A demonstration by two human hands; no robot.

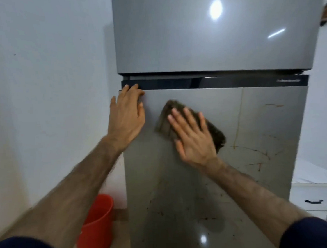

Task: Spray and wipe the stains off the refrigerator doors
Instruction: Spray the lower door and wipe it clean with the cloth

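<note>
The lower refrigerator door (210,178) fills the middle of my view, and I am partway through it. My right hand (193,139) lies flat with fingers spread, pressing a dark cloth (218,134) against the upper part of that door. It is not closed around the cloth, only pinning it to the metal. My left hand (126,114) is open too, its fingers hooked over the door's left edge just under the dark trim strip (213,82), bracing.

The patch around the cloth looks mostly clean. Reddish-brown streaks (256,156) remain to the right, and specks (208,218) lie lower down, so I judge most of this door is left to wipe. The upper door (210,34) shows only glare, with no stains I can make out.

I see no spray bottle. A red bucket (97,227) stands on the floor (118,215) just beside the fridge's left side. Its inside is turned away, so I cannot tell what it holds.
</note>
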